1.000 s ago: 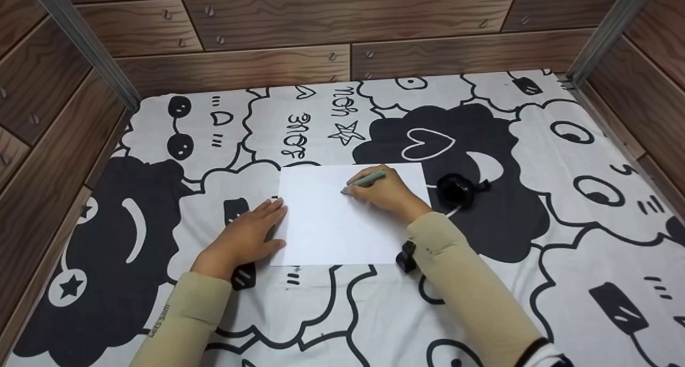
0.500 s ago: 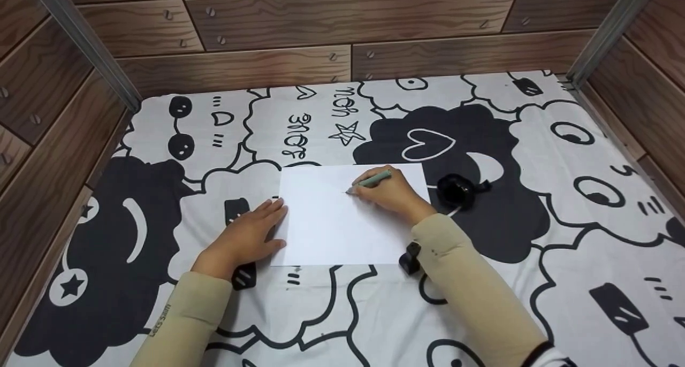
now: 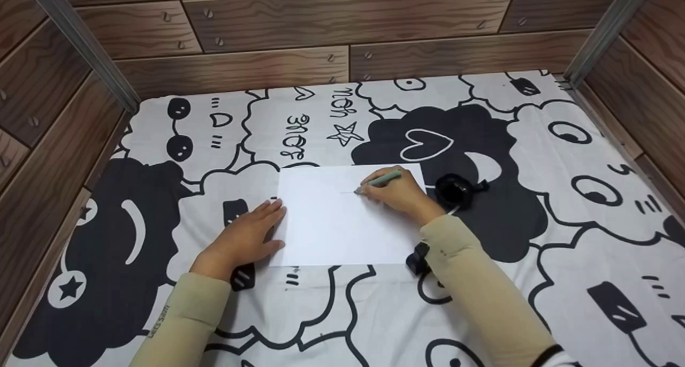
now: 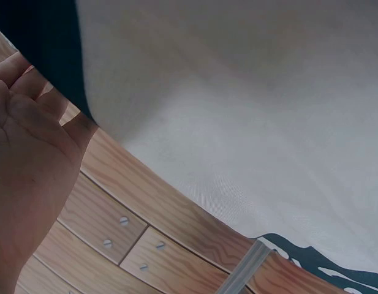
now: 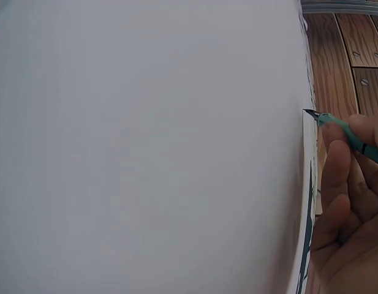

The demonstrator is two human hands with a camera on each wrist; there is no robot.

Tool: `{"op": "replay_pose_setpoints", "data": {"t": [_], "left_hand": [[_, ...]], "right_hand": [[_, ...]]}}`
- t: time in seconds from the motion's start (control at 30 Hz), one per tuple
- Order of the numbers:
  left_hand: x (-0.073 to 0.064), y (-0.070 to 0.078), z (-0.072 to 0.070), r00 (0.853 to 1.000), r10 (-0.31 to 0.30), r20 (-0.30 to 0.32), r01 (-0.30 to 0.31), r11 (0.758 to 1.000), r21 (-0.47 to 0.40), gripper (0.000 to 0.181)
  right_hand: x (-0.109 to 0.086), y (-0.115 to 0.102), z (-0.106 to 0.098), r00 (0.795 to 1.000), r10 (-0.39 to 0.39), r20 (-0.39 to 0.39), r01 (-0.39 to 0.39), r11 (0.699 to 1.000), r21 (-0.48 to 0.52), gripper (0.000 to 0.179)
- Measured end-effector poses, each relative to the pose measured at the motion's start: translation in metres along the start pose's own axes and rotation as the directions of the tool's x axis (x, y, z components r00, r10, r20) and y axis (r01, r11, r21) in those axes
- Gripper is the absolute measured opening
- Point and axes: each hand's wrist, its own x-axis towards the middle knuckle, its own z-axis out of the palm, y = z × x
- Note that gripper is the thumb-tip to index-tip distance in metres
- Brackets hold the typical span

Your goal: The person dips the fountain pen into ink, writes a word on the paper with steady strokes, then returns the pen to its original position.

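A white sheet of paper (image 3: 321, 222) lies flat on the patterned cloth. My right hand (image 3: 398, 193) pinches a green fountain pen (image 3: 385, 178), its nib touching the upper part of the sheet. From the nib a thin, faint line (image 3: 347, 192) runs to the left. In the right wrist view the pen (image 5: 342, 128) shows its dark metal nib, with my right hand's fingers (image 5: 336, 165) curled about the barrel. My left hand (image 3: 243, 238) rests at the sheet's left edge, fingertips on the paper. The left wrist view shows the palm of that hand (image 4: 32, 147) with fingers partly hidden.
A round black object (image 3: 454, 191) with a small knob sits just right of the paper. Black-and-white cartoon cloth (image 3: 299, 313) covers the surface. Wood-print panels (image 3: 342, 14) and metal posts (image 3: 91, 46) bound the back and sides. A black device (image 3: 417, 258) is at the right wrist.
My right hand has slid to the right with the pen, and a thin line now shows on the paper behind the nib. The left hand has stayed in place.
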Motion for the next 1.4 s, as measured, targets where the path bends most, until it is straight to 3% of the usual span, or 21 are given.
{"op": "replay_pose_setpoints", "data": {"t": [0.77, 1.4], "left_hand": [[0.0, -0.002, 0.002, 1.0, 0.013, -0.015, -0.013, 1.0, -0.014, 0.065], [0.0, -0.001, 0.001, 1.0, 0.019, -0.004, -0.019, 1.0, -0.01, 0.065]], "right_hand": [[-0.01, 0.008, -0.021, 0.997, 0.071, -0.043, -0.071, 0.997, 0.009, 0.012], [-0.018, 0.009, -0.037, 0.993, 0.096, -0.065, -0.105, 0.984, -0.143, 0.014]]}}
